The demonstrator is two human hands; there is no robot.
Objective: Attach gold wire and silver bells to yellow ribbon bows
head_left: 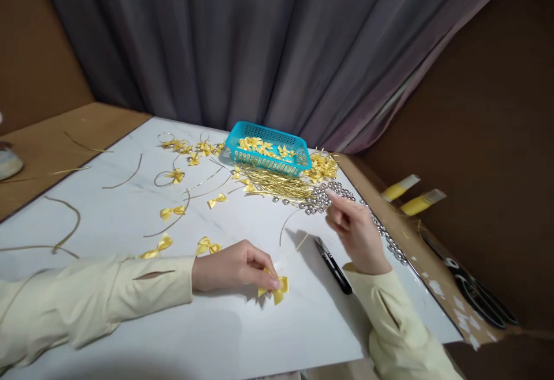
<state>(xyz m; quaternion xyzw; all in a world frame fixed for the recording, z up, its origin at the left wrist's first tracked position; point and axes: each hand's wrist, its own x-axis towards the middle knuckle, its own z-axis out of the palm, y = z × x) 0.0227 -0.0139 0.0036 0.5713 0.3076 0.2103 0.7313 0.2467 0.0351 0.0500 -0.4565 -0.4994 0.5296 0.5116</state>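
Observation:
My left hand pinches a yellow ribbon bow between thumb and fingertips, low over the white board. My right hand is raised beside a pile of small silver beads, its thumb and index finger pressed together. Whatever lies in that pinch, if anything, is too small to make out. Black thread snips lie on the board between my hands. Behind the beads spreads a bundle of gold wire ties. Loose yellow bows rest beyond my left forearm.
A turquoise basket holding yellow bows stands at the back, with more bows heaped on both sides. Gold ties are scattered on the left. Large black scissors, paper scraps and two yellow tubes lie along the right edge. A grey curtain hangs behind.

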